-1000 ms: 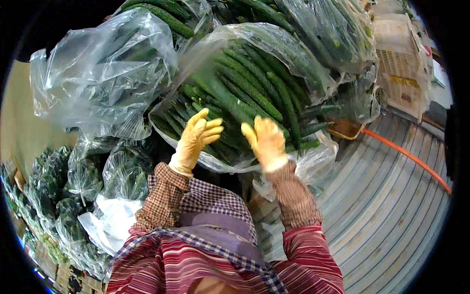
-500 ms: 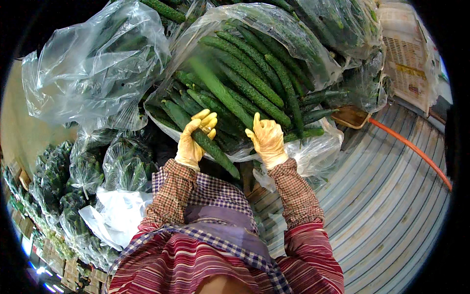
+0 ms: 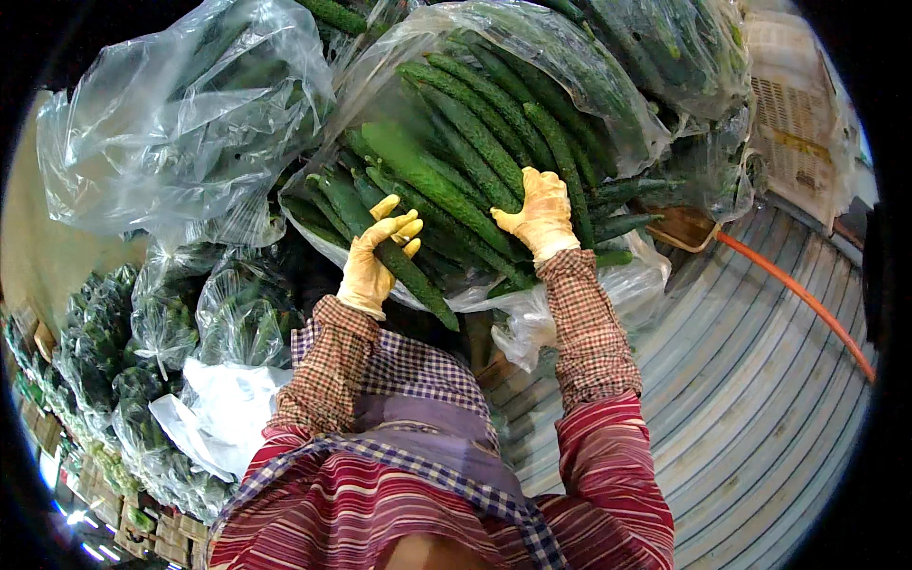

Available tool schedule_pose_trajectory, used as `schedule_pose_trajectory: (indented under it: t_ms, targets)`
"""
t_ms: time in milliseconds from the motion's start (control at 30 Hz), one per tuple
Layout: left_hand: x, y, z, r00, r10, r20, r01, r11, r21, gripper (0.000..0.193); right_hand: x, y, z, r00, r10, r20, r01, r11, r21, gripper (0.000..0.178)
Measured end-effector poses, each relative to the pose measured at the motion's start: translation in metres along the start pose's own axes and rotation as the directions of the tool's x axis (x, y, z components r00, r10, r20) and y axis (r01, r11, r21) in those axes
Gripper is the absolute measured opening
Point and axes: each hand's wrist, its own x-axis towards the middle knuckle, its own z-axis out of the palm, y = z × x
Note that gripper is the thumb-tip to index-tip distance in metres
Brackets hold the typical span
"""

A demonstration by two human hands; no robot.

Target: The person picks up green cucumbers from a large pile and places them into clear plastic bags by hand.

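My left hand, in a pale yellow glove, holds a dark green cucumber that slants down toward my apron. Its fingers curl over the cucumber's upper part. My right hand, gloved the same way, is on the cucumbers in an open clear plastic bag. Its thumb and forefinger bend around the lower end of a cucumber, whose far end is smeared by motion. Several long, bumpy cucumbers lie side by side in the bag; part of the grip is hidden behind the right hand's fingers.
Other clear bags of cucumbers stand at the upper left and upper right. More bagged vegetables and a white plastic bag are at left. At right are a plastic crate, an orange hose and a ribbed floor.
My right hand has moved up and to the right over the bag. The blurred cucumber beside it lies flatter against the others. My left hand keeps its cucumber, shifted slightly.
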Motion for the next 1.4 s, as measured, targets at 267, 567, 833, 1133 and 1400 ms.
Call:
schedule_pose_trajectory:
  t_ms: [267,567,833,1133,1400]
  targets:
    - [-0.02,0.016,0.016,0.92,-0.132,0.368,0.16,0.986,-0.045,0.071,-0.048,0.02,-0.068,0.918,-0.295,0.265,-0.179,0.287,0.941,0.074]
    - [-0.03,0.008,0.028,0.841,0.031,0.54,0.016,0.996,-0.082,0.108,-0.106,-0.067,-0.031,0.93,-0.182,-0.321,0.34,0.76,0.555,0.051]
    - [-0.046,0.027,0.022,0.874,0.06,0.483,0.018,0.988,-0.156,0.112,-0.042,0.0,0.037,0.885,-0.347,-0.309,0.38,0.924,0.049,0.056]
    - [-0.051,0.038,-0.005,0.886,0.034,0.462,0.011,0.996,-0.094,0.111,-0.032,-0.009,-0.012,0.907,-0.297,-0.298,0.333,0.939,0.079,0.052]
    - [-0.054,0.035,-0.013,0.866,-0.049,0.497,0.11,0.99,-0.094,0.106,-0.071,-0.009,0.045,0.94,-0.332,-0.073,0.325,0.815,0.479,0.065]
